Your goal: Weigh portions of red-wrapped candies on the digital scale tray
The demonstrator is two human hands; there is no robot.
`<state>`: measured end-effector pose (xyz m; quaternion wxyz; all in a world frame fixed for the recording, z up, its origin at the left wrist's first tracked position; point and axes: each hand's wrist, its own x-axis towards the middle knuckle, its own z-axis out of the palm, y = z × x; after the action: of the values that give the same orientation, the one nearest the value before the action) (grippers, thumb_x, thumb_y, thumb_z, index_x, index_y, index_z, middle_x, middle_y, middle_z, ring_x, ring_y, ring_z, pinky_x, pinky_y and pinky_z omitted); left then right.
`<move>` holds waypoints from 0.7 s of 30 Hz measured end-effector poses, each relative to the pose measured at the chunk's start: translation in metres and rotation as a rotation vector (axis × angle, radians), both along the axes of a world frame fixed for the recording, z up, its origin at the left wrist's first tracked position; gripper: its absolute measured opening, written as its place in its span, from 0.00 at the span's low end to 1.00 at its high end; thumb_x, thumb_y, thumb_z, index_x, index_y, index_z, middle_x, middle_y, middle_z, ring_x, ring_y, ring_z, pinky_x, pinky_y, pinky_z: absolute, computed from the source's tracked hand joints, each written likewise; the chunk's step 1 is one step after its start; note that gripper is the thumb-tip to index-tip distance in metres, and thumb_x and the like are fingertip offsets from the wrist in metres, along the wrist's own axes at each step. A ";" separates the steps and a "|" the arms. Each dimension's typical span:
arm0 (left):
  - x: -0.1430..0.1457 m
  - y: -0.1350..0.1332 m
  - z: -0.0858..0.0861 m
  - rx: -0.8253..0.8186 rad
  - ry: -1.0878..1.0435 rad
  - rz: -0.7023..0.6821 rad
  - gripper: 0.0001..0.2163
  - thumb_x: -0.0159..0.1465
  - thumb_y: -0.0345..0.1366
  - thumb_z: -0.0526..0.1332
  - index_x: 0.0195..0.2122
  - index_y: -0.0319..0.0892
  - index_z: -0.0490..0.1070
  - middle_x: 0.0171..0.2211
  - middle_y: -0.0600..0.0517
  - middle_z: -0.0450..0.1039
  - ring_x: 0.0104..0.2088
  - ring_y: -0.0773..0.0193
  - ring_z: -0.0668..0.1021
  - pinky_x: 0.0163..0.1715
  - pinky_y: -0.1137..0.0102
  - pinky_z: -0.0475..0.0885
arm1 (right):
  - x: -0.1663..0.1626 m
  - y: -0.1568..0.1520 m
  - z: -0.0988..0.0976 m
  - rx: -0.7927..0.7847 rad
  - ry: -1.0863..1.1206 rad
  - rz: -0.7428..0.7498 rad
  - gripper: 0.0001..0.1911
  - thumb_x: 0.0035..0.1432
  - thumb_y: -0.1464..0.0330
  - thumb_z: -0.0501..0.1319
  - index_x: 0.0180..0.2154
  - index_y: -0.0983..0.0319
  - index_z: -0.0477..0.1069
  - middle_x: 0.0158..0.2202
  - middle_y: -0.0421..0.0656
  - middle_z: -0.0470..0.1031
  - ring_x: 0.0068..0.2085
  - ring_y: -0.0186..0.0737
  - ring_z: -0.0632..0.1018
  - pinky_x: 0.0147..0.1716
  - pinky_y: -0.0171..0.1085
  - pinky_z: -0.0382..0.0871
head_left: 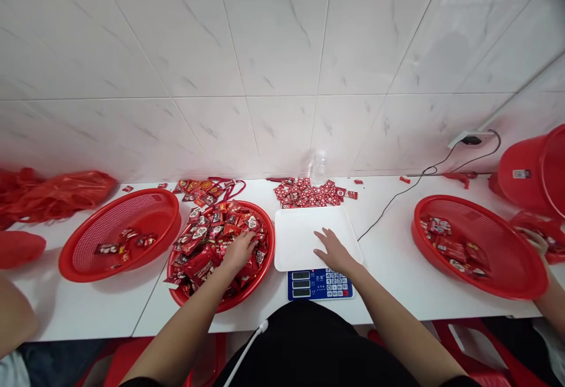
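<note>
My left hand is down among the red snack packets heaped in a red plastic basket. Its fingers are bent together against a packet, and their tips are partly hidden. My right hand is spread over the white tray of a weighing scale, holding nothing; I cannot tell whether it touches the tray. The blue keypad panel of the scale, with its dark displays and number keys, shows in front of the tray.
Behind the tray lie many small red-and-white packets and a clear bottle. Red baskets stand left and right, each with some packets. A black cable runs to a power strip. At right, a co-worker's hand is beside a basket.
</note>
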<state>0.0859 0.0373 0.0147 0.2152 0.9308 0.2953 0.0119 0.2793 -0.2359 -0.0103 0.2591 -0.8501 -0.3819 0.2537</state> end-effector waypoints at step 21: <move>0.045 -0.001 -0.011 -0.071 0.323 -0.106 0.39 0.49 0.33 0.62 0.63 0.38 0.51 0.65 0.40 0.49 0.64 0.44 0.53 0.59 0.56 0.53 | 0.000 -0.018 0.005 -0.069 0.068 -0.063 0.31 0.60 0.58 0.53 0.63 0.58 0.54 0.67 0.46 0.46 0.66 0.44 0.51 0.62 0.44 0.49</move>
<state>0.1310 0.0360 0.0040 0.1981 0.9266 0.2769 -0.1595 0.2791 -0.2541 -0.0050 0.2502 -0.8611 -0.3368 0.2871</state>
